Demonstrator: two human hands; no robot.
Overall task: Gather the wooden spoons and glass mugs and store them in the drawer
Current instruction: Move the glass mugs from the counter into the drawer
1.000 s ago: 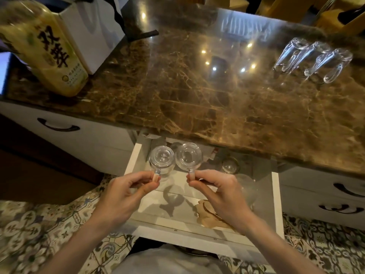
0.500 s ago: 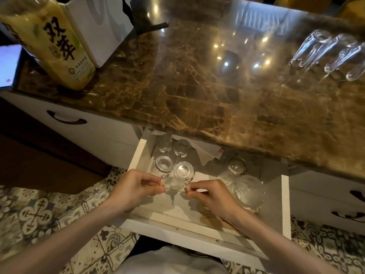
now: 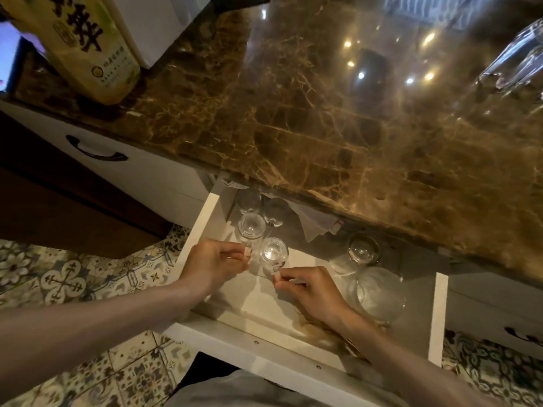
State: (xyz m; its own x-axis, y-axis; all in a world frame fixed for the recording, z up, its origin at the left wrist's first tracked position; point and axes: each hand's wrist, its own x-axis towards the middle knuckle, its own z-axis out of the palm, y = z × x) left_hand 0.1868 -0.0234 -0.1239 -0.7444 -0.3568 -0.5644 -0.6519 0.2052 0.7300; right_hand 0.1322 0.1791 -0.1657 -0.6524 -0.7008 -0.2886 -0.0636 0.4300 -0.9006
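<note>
At 6 o'clock, low inside the open drawer (image 3: 205, 214), the left hand (image 3: 216, 261) pinches one glass mug (image 3: 251, 229) by its handle, and the right hand (image 3: 314, 292) pinches a second mug (image 3: 273, 251) likewise. Other glassware (image 3: 377, 295) lies at their 4 o'clock. The counter glasses (image 3: 517, 60) at 2 o'clock are not yet stored, so I judge the job roughly half done.

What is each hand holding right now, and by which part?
The left hand pinches the farther glass mug by its handle. The right hand pinches the nearer glass mug by its handle. Both mugs are low in the open drawer.
</note>
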